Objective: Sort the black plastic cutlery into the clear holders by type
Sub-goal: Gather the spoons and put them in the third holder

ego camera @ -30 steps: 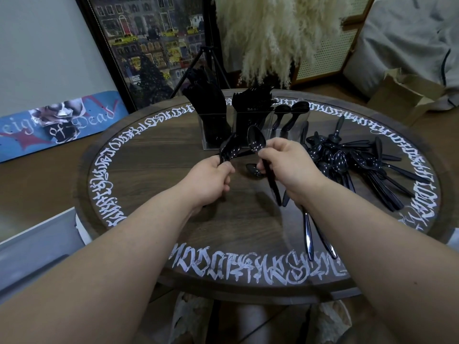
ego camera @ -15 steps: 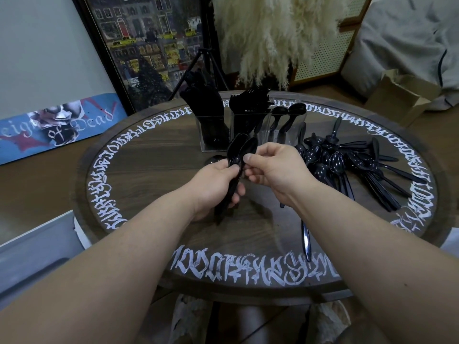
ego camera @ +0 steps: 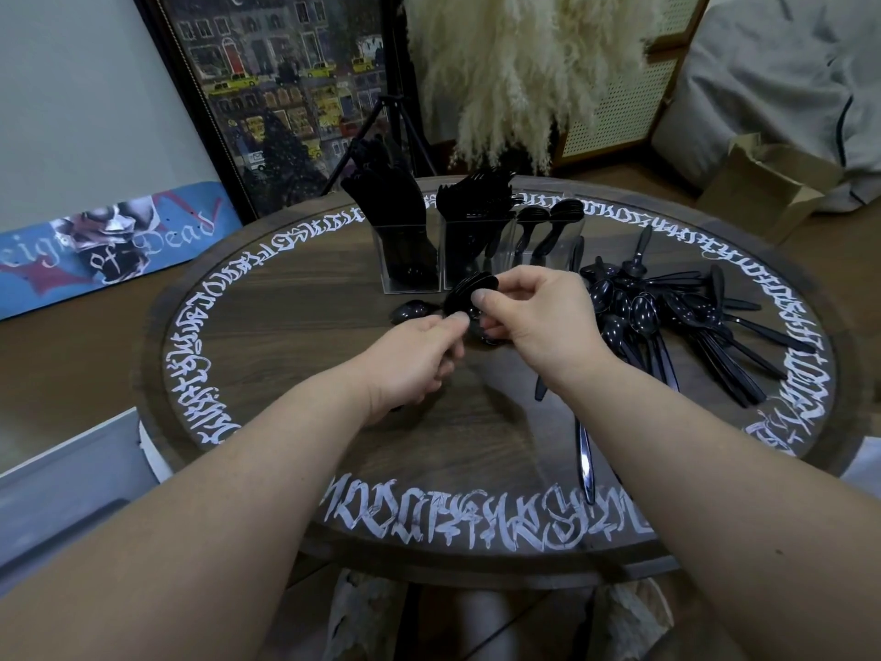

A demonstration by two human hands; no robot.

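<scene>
My left hand [ego camera: 414,360] grips the handles of a bunch of black spoons [ego camera: 465,294] over the middle of the round table. My right hand [ego camera: 534,312] pinches the bowls of that same bunch from the right. Behind them stand three clear holders: the left holder [ego camera: 407,257] packed with knives, the middle holder [ego camera: 469,250] with forks, the right holder [ego camera: 548,240] with a few spoons. A heap of loose spoons [ego camera: 667,322] lies at the right. One spoon [ego camera: 410,311] lies left of the bunch. A lone piece of cutlery [ego camera: 584,462] lies near the front.
The round wooden table [ego camera: 267,374] has a ring of white lettering. Behind it stand a framed picture [ego camera: 286,88], a tripod and pampas grass [ego camera: 524,73]. A cardboard box [ego camera: 767,183] sits at the back right, a skateboard deck [ego camera: 109,245] at the left.
The right hand brought its spoon to the left hand's bunch and now pinches the stacked bowls. The bunch has tilted more level, and both hands sit slightly farther back.
</scene>
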